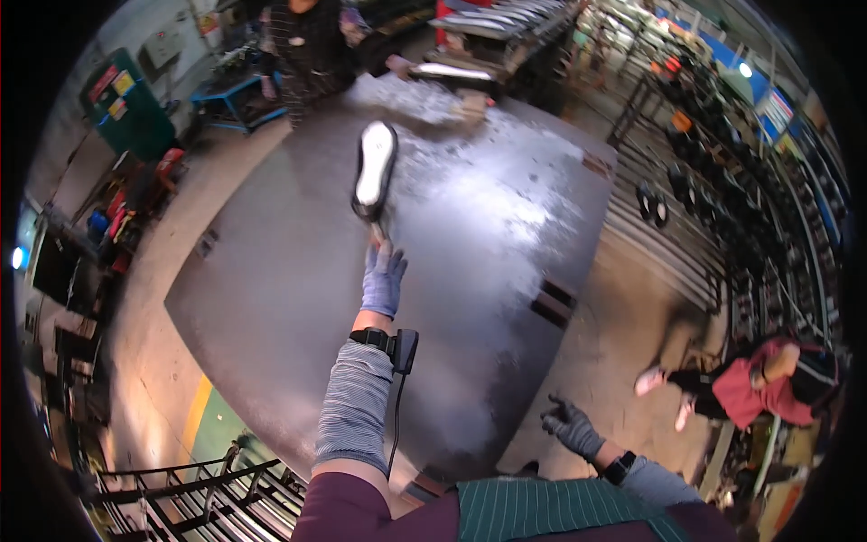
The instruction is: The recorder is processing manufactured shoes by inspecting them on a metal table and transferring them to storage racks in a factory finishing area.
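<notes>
A dark shoe-shaped piece with a white, sole-like face [374,164] is above or on the large dark table, toward the far side. My left hand [383,280], in a blue-purple glove with bare fingertips, reaches forward to its near end. Its fingers are stretched out and the thumb is apart. Whether the fingertips touch the piece is hard to tell. My right hand [573,429], in a dark grey glove, hangs off the table's near right edge. Its fingers are spread and hold nothing.
Pale powdery marks cover the far and right parts of the tabletop [271,271]. A person [312,45] stands at the far side, near another white-faced piece [452,71]. At right sits a person in pinkish red [754,393]. Racks of shoes [652,204] and a metal rack [208,506] flank the table.
</notes>
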Available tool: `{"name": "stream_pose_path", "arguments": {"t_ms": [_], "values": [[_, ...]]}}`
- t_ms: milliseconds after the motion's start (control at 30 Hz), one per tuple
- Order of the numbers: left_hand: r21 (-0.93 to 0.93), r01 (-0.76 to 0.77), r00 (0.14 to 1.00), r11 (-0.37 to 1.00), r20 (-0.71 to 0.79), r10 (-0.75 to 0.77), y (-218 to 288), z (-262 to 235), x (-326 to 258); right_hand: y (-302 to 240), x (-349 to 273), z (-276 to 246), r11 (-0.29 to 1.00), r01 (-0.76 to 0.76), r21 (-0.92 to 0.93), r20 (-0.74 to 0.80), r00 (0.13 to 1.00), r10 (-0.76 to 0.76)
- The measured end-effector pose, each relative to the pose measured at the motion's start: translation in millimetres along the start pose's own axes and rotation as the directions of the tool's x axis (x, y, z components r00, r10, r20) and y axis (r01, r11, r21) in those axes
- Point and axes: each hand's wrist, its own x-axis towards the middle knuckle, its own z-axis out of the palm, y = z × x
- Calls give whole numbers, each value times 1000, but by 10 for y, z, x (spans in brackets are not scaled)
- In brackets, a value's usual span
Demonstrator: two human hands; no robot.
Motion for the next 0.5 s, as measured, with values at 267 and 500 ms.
{"name": "stream_pose_path", "arguments": {"t_ms": [267,500], "values": [[-493,419,838,763,-115,-534,-479,1423,-945,-32,-411,-605,910,-88,404,-209,960,186],[-450,625,738,639,71,-672,-919,2736,-1949,403,-1386,-783,869,32,494,-284,950,127]]}}
